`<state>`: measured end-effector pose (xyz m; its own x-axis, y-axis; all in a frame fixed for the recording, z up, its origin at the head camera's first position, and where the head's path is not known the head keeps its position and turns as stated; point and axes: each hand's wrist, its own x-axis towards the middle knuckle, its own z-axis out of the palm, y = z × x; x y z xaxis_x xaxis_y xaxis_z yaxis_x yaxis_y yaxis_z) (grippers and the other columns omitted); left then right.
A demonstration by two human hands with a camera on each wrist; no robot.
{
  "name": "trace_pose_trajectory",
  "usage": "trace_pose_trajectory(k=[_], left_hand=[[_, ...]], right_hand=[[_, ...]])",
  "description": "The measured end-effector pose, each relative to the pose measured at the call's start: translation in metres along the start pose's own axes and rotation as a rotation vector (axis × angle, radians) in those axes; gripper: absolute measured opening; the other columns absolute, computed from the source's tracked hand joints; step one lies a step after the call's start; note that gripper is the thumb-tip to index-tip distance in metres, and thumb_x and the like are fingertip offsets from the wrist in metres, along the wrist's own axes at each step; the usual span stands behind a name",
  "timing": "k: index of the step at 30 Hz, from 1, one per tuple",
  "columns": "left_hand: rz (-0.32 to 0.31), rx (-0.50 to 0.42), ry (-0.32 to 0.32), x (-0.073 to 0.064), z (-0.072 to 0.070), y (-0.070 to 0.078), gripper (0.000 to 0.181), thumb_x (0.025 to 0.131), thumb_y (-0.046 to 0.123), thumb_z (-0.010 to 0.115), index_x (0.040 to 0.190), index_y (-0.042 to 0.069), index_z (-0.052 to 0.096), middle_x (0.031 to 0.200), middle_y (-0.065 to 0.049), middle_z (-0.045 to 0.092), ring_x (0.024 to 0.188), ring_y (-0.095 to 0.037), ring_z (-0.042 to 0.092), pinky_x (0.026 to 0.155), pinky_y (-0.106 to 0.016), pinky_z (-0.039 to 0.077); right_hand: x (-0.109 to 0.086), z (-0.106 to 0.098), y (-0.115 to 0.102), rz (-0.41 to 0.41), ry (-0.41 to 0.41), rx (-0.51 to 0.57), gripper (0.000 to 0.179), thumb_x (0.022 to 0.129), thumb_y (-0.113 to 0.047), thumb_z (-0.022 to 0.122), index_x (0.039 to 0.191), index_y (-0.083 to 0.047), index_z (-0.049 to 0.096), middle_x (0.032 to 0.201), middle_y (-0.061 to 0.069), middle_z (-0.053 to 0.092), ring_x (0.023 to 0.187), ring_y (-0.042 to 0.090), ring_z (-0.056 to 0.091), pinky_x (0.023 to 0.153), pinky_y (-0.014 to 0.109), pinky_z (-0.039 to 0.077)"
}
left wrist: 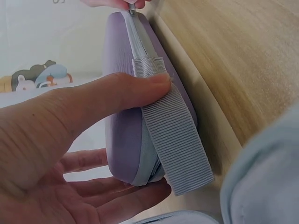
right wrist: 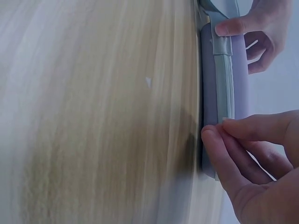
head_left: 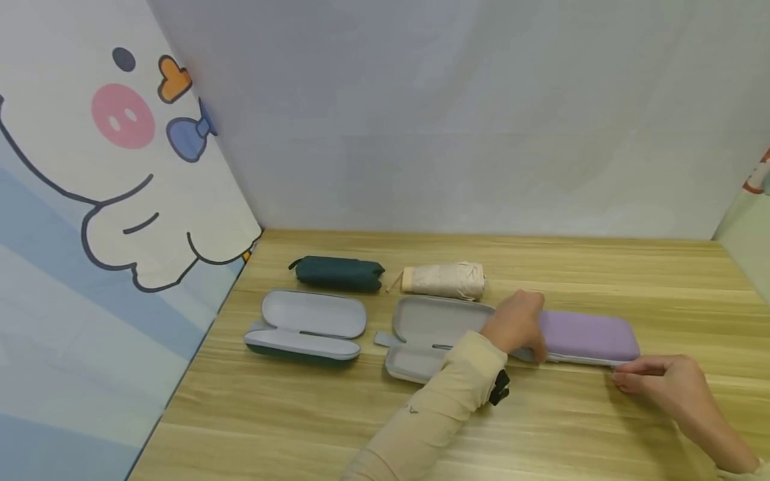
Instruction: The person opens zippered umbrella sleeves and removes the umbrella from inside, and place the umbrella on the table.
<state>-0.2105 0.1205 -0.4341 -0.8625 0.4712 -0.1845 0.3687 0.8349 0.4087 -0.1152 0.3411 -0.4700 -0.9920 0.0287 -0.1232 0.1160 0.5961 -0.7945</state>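
Note:
A purple zippered case [head_left: 589,335] lies closed at the right of the wooden table. My left hand [head_left: 519,324] grips its left end, the thumb pressing a grey ribbed strap [left wrist: 177,140] against the zipper side and the fingers round the far side. At the right end, my right hand [head_left: 669,384] pinches the metal zipper pull [left wrist: 132,8] between thumb and fingers. In the right wrist view the pull is hidden by the fingertips on the pale zipper band [right wrist: 223,88]. Left of the purple case lies an open case with grey lining [head_left: 442,321], partly covered by my left arm.
Another open case, dark green outside with pale lining [head_left: 313,314], lies farther left. Behind the open cases are a dark green folded umbrella [head_left: 339,274] and a beige folded umbrella [head_left: 442,279]. A pale cloth wall [head_left: 457,133] stands at the table's back edge.

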Motion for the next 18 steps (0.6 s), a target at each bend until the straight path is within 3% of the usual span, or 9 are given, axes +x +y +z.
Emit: trace_pose_trajectory(k=[9,18], left_hand=[[-0.020,0.037,0.041,-0.0027,0.0022,0.0035,0.056,0.048,0.019,0.094,0.091,0.015,0.058,0.078,0.005,0.057,0.064,-0.006,0.050,0.051,-0.020,0.042],[-0.034,0.039,0.055,-0.0057,0.0035,0.0048,0.059,0.047,0.018,0.093,0.093,0.016,0.057,0.079,0.004,0.057,0.065,-0.008,0.050,0.051,-0.021,0.041]], right_hand=[[0.0000,0.0011,0.0002,0.011,0.016,-0.051,0.028,0.077,-0.021,0.079,0.089,0.003,0.074,0.072,-0.001,0.071,0.066,0.005,0.066,0.063,0.008,0.039],[-0.0012,0.0045,-0.0035,0.005,0.007,-0.023,0.029,0.077,-0.020,0.079,0.090,0.004,0.073,0.075,-0.001,0.072,0.067,0.005,0.066,0.063,0.009,0.041]])
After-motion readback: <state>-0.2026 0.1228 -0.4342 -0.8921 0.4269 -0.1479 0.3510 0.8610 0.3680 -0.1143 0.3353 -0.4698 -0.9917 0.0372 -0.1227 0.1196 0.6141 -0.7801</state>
